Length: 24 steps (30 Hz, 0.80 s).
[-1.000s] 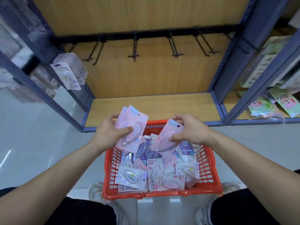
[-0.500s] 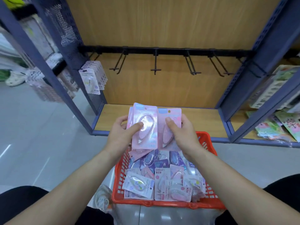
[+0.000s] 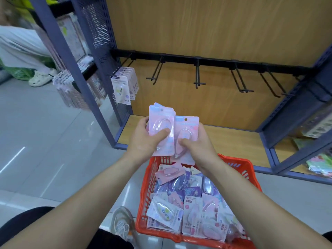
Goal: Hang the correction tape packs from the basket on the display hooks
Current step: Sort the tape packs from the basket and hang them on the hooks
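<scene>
— What has changed in the last second?

— Both hands have come up from the red basket (image 3: 145,194). A second ago the right hand (image 3: 199,148) was lifting one pack out of the heap; now it is level with the left, in front of the shelf board (image 3: 233,139).

— Grip?

— The left hand (image 3: 142,142) holds a stack of pink packs (image 3: 161,123) upright, thumb pressed across the front, fingers behind. The right hand pinches a single pink pack (image 3: 187,130), thumb on its face. The two sit edge to edge, the stack slightly forward.

— The rest of the stock?

— The loose packs (image 3: 188,205) lie heaped in the basket on the floor, under the right forearm.

— And the display?

— Five black hooks (image 3: 197,76) jut from a rail (image 3: 179,57) on the wooden back panel, above and beyond the hands. One side hook on the mesh upright at left carries hung packs (image 3: 123,88). A grey shoe (image 3: 122,225) stands just beside the basket's near left corner.
</scene>
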Each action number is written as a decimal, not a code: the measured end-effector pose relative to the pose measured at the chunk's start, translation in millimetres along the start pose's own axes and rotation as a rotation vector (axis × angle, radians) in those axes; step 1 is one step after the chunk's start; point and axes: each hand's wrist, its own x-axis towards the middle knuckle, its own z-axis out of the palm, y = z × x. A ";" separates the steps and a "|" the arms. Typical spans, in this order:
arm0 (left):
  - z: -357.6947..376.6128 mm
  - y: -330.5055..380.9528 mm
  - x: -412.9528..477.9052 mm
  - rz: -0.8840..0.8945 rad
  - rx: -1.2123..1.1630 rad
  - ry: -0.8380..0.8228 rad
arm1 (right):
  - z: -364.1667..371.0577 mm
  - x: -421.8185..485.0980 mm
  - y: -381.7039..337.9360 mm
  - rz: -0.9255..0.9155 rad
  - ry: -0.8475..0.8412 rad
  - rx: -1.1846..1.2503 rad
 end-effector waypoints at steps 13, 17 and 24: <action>-80.1 -2.2 68.7 -0.034 -0.046 0.200 | 62.1 124.1 -25.3 -0.066 0.118 -0.053; -86.0 -14.7 82.2 -0.050 -0.056 0.148 | 77.7 154.1 -22.3 -0.069 0.122 -0.059; -83.9 -23.0 97.9 -0.043 -0.110 0.132 | 89.8 182.0 1.4 -0.032 0.159 -0.085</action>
